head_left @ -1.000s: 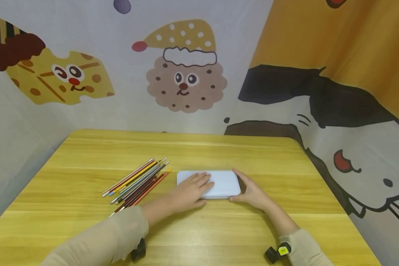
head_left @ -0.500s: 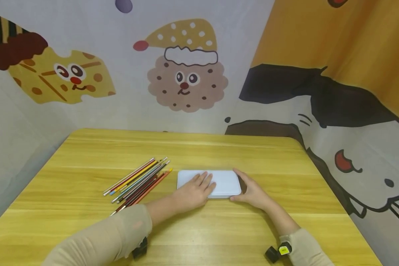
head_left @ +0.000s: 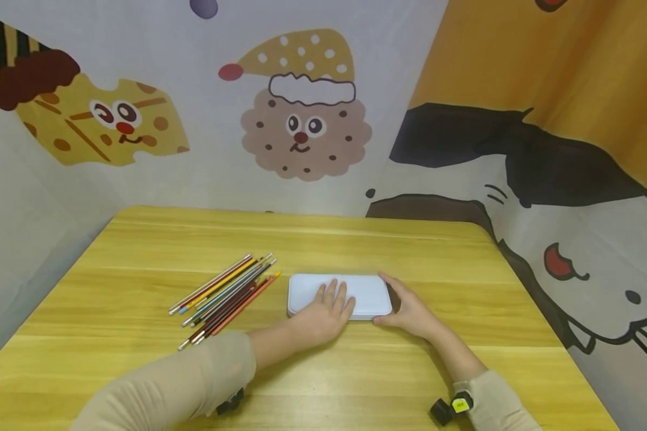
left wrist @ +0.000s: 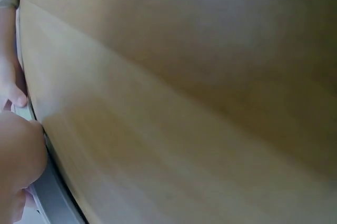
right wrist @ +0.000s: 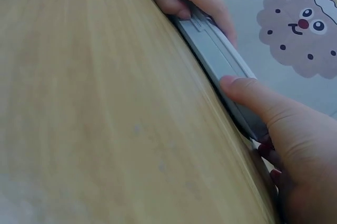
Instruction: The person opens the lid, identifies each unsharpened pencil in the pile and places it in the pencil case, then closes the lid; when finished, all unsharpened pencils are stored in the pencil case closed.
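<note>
While the left hand [head_left: 322, 320] lies with spread fingers on the smooth, white, round-cornered case [head_left: 371, 294], the right hand [head_left: 408, 309] pinches its right end on the wood-grained table [head_left: 404, 371]. Slim, straight pencils [head_left: 229, 296] slant in a heap to the left. Compared with the earlier frame, the left hand has turned, fingers pointing more toward the table's far edge.

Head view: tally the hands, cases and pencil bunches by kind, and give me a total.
Hands: 2 (left hand resting on the lid, right hand gripping the right end)
White case: 1
Pencil bunch: 1 (pencils overlap too much to count singly)
Total: 4
</note>
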A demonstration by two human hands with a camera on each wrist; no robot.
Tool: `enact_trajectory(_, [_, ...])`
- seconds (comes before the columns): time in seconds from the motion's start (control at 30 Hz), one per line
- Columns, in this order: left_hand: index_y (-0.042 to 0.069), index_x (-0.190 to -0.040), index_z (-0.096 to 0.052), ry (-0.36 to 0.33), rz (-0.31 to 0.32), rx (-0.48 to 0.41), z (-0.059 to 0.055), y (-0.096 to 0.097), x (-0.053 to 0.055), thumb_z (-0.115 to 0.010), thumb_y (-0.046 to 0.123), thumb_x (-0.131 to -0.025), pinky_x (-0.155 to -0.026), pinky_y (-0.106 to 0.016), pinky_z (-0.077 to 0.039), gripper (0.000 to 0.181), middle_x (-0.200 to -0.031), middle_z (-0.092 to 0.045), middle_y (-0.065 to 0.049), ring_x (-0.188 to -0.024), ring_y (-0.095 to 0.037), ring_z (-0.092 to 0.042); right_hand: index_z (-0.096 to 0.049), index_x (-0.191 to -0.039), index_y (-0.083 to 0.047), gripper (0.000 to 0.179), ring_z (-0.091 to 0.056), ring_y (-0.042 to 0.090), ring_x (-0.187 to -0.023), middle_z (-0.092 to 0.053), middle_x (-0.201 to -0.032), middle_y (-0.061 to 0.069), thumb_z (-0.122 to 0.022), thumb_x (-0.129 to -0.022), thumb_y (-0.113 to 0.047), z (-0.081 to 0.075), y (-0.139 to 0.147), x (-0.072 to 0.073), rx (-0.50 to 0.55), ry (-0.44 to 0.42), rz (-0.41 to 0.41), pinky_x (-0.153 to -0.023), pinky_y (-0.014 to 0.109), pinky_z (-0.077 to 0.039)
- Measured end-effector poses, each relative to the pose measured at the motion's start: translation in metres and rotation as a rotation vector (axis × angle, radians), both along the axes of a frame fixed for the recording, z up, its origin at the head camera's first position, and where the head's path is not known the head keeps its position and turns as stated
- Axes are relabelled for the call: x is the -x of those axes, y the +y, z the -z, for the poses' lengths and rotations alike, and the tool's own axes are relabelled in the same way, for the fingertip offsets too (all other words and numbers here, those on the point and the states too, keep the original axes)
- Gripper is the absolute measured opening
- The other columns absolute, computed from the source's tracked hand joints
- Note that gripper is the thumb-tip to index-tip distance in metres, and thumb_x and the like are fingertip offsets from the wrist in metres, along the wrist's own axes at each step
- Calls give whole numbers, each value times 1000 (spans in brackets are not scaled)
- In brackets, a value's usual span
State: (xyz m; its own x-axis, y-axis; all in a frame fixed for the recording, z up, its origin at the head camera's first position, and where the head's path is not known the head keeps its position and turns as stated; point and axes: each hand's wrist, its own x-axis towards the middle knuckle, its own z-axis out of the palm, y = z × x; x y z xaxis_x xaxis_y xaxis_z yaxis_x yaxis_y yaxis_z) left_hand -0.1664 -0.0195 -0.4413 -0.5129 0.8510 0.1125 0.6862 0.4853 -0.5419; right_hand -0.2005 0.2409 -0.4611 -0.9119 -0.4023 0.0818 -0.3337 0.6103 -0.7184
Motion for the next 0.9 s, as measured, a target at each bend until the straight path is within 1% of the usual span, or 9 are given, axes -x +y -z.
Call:
enact_trajectory(0.13, [1,-141,-43,58,4,47,-2,1,-2,-35,22,-103,-92,-49,-45,45,-133,-46,-32,-119,-47,-48,-31,-149,-9,106,-28,41,-135,-32,-149,19,-87,-65,-41,-1,-1,0,0,10,3,-106,59,-22])
enact_trajectory(0.53, [4,-145,-38,130,-4,124,0,6,-1,-35,27,-104,-90,-49,-47,47,-132,-46,-33,-116,-47,-51,-31,-148,-4,104,-31,42,-134,-33,-148,22,-87,-67,-39,-6,-4,0,-11,30,1,-106,58,-24])
enact_trajectory(0.6, [4,-144,-38,142,-7,131,0,7,-1,-35,28,-104,-89,-49,-47,47,-131,-47,-33,-115,-47,-51,-32,-147,-3,103,-31,41,-134,-34,-147,22,-87,-67,-39,-7,-4,0,-20,34,4,-106,57,-24])
enact_trajectory(0.73, [5,-144,-39,145,-12,122,-1,7,-2,-36,27,-103,-89,-50,-48,47,-130,-48,-33,-114,-47,-52,-32,-147,-2,102,-32,42,-133,-35,-146,23,-87,-68,-37,-7,-6,1,-37,43,0,-106,56,-25])
enact_trajectory(0.9, [6,-144,-39,158,-14,118,-2,8,-3,-36,28,-103,-87,-50,-48,46,-129,-49,-33,-113,-46,-54,-32,-147,-1,101,-32,42,-133,-35,-146,24,-86,-68,-35,-8,-6,0,-32,27,0,-106,57,-24])
